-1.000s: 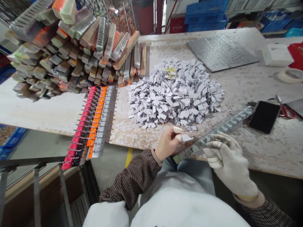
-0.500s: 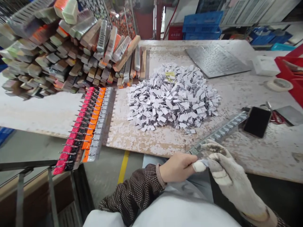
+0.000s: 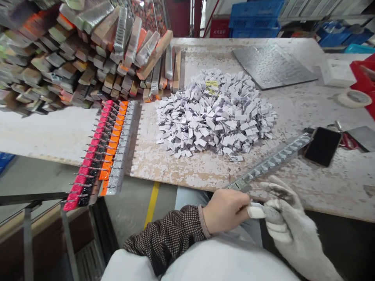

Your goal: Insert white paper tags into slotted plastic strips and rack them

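My left hand (image 3: 227, 210) is bare and curled closed in front of the table edge, its thumb tip covered in white. My right hand (image 3: 293, 222) wears a white glove with dark smudges, its thumb and fingers bent together against the left thumb tip. A small pale sliver (image 3: 257, 204) shows where the hands meet; its kind is unclear. Just beyond the hands a grey notched metal strip (image 3: 269, 160) lies slanting on the table, small pale pieces along it. Behind it is a heap of small white folded pieces (image 3: 211, 117) with a yellow label (image 3: 212, 86) on top.
Pink, black, orange and silver bars with spikes (image 3: 102, 156) overhang the table edge at left. Stacked wooden bars (image 3: 88, 66) rise behind them. To the right are a phone (image 3: 322, 146), a tape roll (image 3: 354, 98), a white box (image 3: 338, 73) and a metal plate (image 3: 272, 66).
Both hands have moved slightly right, still together, and stand a little farther from the metal strip. The view has shifted slightly; the things on the table look unmoved.
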A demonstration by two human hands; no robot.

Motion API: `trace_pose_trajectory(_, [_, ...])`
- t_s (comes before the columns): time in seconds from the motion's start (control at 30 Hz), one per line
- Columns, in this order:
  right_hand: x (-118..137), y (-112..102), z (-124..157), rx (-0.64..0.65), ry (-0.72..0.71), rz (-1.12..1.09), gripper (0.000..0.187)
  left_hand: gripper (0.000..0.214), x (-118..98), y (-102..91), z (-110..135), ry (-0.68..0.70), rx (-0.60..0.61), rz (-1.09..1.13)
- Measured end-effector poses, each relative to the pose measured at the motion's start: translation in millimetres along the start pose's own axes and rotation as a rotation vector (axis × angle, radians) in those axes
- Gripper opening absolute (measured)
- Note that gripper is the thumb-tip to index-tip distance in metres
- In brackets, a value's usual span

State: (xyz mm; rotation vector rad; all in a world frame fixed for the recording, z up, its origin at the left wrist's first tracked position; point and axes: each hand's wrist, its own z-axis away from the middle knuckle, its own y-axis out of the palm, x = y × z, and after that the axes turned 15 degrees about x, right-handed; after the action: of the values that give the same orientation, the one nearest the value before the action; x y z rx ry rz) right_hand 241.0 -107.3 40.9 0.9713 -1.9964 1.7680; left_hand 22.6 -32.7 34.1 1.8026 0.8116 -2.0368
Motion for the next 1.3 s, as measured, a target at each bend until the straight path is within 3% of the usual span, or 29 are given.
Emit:
trace_pose_trajectory(0.17, [-0.3,10.5,6.0,0.046,-0.029,-0.012,0.028,0.069,1.3,-0.1,2.7,0.141,0.243,0.254])
trace_pose_trajectory(0.27, [-9.6,10.4,-3.0,0.036,-0.042,0.126,0.018,0.06,14.8,1.6,1.7,0.114,0.147,0.012])
trace_pose_trajectory(0.33, [-19.5,8.0,-18.7,0.019,-0.044,0.244,0.018,0.051,25.5,0.6,1.3,0.026,0.013,-0.283])
trace_pose_trajectory(0.4, [-30.3,6.7,-36.2,-0.014,-0.053,0.387,0.022,0.056,35.0,-1.4,1.2,-0.095,-0.075,-0.528])
trace_pose_trajectory(0.5, [-41.6,9.2,-54.2,0.04,-0.136,0.617,0.023,0.059,45.5,-2.7,0.9,-0.215,-0.067,-0.725])
trace_pose_trajectory(0.63, [-44.2,14.6,-60.5,0.122,-0.185,0.702,0.016,0.052,53.1,0.5,-0.8,-0.193,-0.004,-0.776])
trace_pose_trajectory(1.07, [-47.6,19.9,-70.2,0.308,-0.191,0.725,0.01,0.045,61.8,4.7,-1.8,-0.131,0.044,-0.77])
trace_pose_trajectory(1.17, [-48.0,15.1,-70.8,0.274,-0.203,0.729,0.018,0.046,58.8,3.5,-2.6,-0.146,0.034,-0.772])
trace_pose_trajectory(1.3, [-48.2,0.9,-66.7,0.11,-0.187,0.69,0.024,0.039,45.4,-13.6,-15.5,-0.171,0.05,-0.801])
